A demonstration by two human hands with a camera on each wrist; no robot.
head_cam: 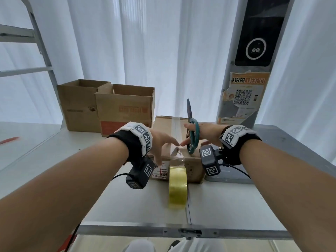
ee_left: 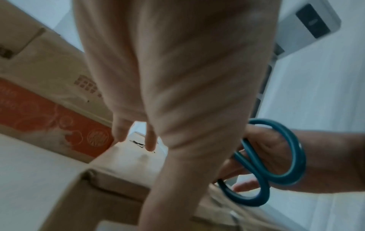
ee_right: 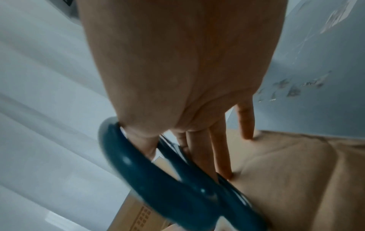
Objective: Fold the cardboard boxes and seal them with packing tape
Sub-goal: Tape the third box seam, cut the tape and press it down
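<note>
A ladder [head_cam: 36, 51] leans at the far left before white curtains [head_cam: 145, 51]. On the table [head_cam: 227, 202] two open boxes [head_cam: 125, 108] stand side by side at the back left, flaps up.

The left hand [head_cam: 161, 142] reaches over the near left part of the closed box [head_cam: 163, 124] in the middle. Its fingers are straight and spread, tips down on the cardboard beside the clear tape strip [head_cam: 176, 130] that runs along the top seam. In the left wrist view the fingers [ee_left: 150, 140] point down to the box top.

A yellow tape roll [head_cam: 177, 186] is in front of the closed box, blurred, its top touching the near face; whether it rests on the table I cannot tell.

The right hand [head_cam: 205, 133] lies on the right part of the same box with the teal scissors [head_cam: 191, 135] looped on it: the thumb goes through one ring, the blades point up. Its other fingers [ee_right: 223, 156] are straight, tips pressing the cardboard.

A grey post [head_cam: 254, 73] with a QR poster [head_cam: 243, 95] stands at the back right.
</note>
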